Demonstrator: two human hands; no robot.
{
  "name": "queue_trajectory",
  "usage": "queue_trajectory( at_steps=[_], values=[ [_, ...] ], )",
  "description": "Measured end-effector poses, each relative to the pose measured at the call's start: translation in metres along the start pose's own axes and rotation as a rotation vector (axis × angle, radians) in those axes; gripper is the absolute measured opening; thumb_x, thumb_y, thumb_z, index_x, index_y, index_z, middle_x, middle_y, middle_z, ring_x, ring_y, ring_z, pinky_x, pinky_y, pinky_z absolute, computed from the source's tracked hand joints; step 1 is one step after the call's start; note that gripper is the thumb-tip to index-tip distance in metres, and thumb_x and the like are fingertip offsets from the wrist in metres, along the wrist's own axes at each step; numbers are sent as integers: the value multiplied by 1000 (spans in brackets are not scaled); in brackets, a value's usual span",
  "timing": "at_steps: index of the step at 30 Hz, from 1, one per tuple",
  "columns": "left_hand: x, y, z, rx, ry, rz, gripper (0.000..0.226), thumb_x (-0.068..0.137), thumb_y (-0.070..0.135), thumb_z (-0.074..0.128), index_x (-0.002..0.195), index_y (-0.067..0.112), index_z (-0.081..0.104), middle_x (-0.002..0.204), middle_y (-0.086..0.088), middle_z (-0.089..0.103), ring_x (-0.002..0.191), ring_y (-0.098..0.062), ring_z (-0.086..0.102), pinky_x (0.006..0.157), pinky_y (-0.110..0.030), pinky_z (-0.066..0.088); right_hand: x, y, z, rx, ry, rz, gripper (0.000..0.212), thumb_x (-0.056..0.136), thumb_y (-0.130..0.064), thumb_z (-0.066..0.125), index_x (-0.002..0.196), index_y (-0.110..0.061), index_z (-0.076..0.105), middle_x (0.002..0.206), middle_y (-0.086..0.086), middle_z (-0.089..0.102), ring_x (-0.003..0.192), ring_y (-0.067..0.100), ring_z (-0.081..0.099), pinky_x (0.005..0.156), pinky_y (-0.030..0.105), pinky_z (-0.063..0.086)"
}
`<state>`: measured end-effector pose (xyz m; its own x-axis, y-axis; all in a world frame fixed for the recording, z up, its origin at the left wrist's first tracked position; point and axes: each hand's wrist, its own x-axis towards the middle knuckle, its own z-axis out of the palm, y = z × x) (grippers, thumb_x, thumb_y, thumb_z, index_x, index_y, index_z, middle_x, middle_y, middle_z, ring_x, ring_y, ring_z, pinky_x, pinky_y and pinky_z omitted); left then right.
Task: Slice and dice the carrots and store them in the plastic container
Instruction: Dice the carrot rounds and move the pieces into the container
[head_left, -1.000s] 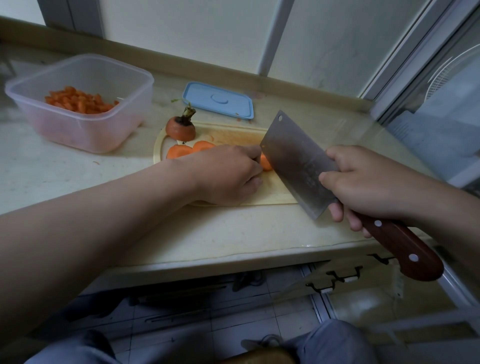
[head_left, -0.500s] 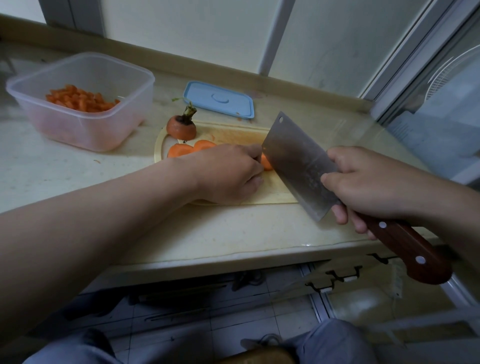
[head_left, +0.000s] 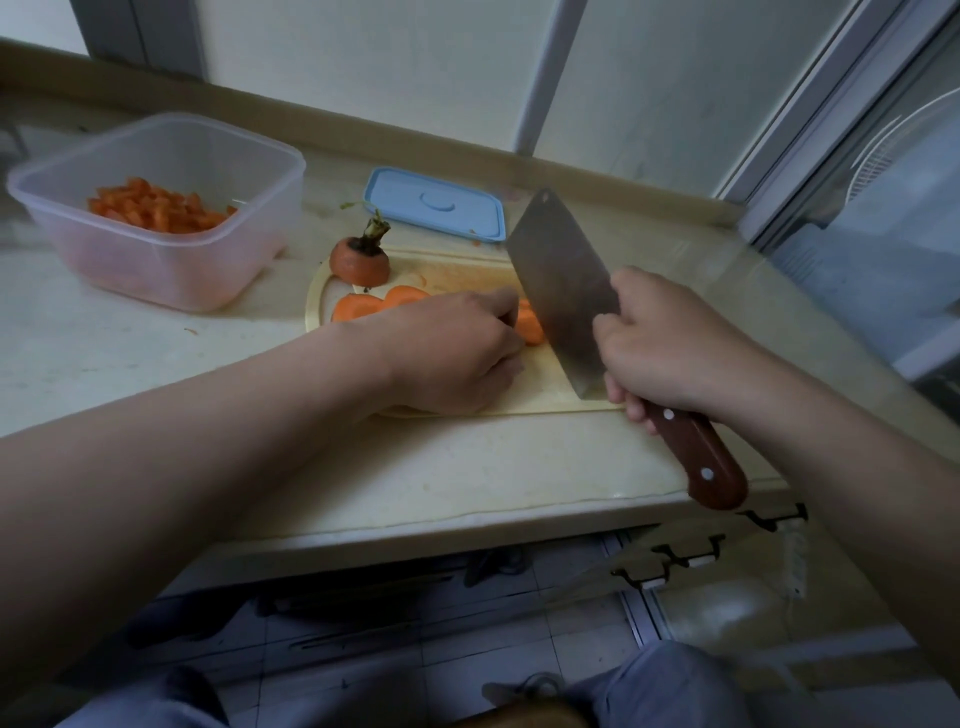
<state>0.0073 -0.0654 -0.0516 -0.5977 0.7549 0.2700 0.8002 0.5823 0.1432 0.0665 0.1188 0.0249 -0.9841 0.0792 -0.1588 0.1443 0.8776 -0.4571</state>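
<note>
Slicing step: my left hand (head_left: 457, 353) curls over the carrot (head_left: 531, 326) mid-board (head_left: 462, 273); my right hand (head_left: 670, 353) grips the cleaver (head_left: 561, 280), blade against it. Next I'd chop straight down, clear of the fingertips. The container (head_left: 156, 208) sits by the counter's (head_left: 467, 467) left edge.

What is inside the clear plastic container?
The open plastic container holds a heap of diced carrot pieces. Its cloudy near wall hides how deep the heap goes.
</note>
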Motion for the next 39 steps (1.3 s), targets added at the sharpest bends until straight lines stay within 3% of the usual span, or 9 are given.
queue_trajectory(
  at_steps=[5, 8, 12, 16, 22, 28, 32, 35, 39],
  values=[
    [2, -1, -1, 30, -21, -5, 40, 100, 40, 35, 110, 14, 65, 115, -3, 51, 94, -20, 55, 77, -30, 41, -16, 9, -10, 50, -9, 27, 42, 108, -17, 39, 148, -30, 36, 66, 14, 69, 40, 17, 59, 44, 32, 52],
    [1, -1, -1, 27, -13, -6, 38, 100, 38, 37, 106, 14, 66, 113, -3, 53, 94, -20, 55, 78, -31, 42, -26, 9, -11, 59, -43, 49, 51, 108, -16, 39, 156, -33, 30, 59, 10, 66, 38, 15, 57, 41, 29, 49],
    [2, -2, 0, 24, -11, 3, 38, 100, 37, 37, 104, 14, 67, 115, -2, 52, 93, -19, 54, 79, -31, 43, -32, 9, -11, 86, -65, 62, 31, 108, -15, 38, 138, -23, 42, 57, 10, 64, 37, 15, 54, 40, 28, 47],
    [1, -2, 0, 31, -2, 8, 39, 100, 38, 37, 105, 14, 68, 115, -2, 52, 94, -20, 55, 84, -37, 47, -34, 7, -9, 81, -77, 68, 40, 109, -15, 38, 147, -27, 37, 55, 9, 64, 35, 16, 53, 40, 27, 46],
    [2, -2, -1, 35, -14, -7, 37, 101, 36, 39, 105, 14, 68, 114, -1, 53, 95, -19, 55, 86, -38, 46, -33, 6, -12, 69, -101, 91, 20, 108, -14, 37, 127, -19, 43, 57, 11, 63, 36, 17, 53, 40, 28, 46],
    [3, -2, -2, 43, -35, 1, 38, 100, 35, 37, 106, 13, 68, 115, 0, 53, 94, -19, 56, 85, -40, 48, -32, 6, -14, 67, -137, 100, 27, 108, -14, 37, 134, -21, 40, 59, 15, 63, 37, 20, 53, 40, 29, 47],
    [3, -3, 0, 42, -24, 11, 46, 96, 38, 30, 102, 14, 68, 111, 0, 53, 90, -20, 57, 83, -40, 49, -29, 4, -11, 49, -203, 168, 22, 106, -14, 37, 122, -5, 48, 61, 21, 61, 32, 20, 49, 38, 25, 45],
    [3, -4, 1, 37, -25, 22, 50, 91, 39, 27, 99, 12, 68, 109, -3, 54, 87, -22, 57, 81, -39, 48, -17, -9, 2, -27, -167, 105, 9, 102, -9, 35, 103, -14, 42, 62, 25, 61, 35, 24, 50, 41, 31, 48],
    [2, -4, -3, 19, -18, 22, 53, 88, 37, 27, 104, 11, 70, 110, -4, 58, 92, -24, 59, 81, -39, 47, 3, -21, 5, -60, -117, 88, 11, 96, -4, 37, 98, -3, 48, 61, 29, 64, 46, 31, 56, 48, 42, 56]
  ],
)
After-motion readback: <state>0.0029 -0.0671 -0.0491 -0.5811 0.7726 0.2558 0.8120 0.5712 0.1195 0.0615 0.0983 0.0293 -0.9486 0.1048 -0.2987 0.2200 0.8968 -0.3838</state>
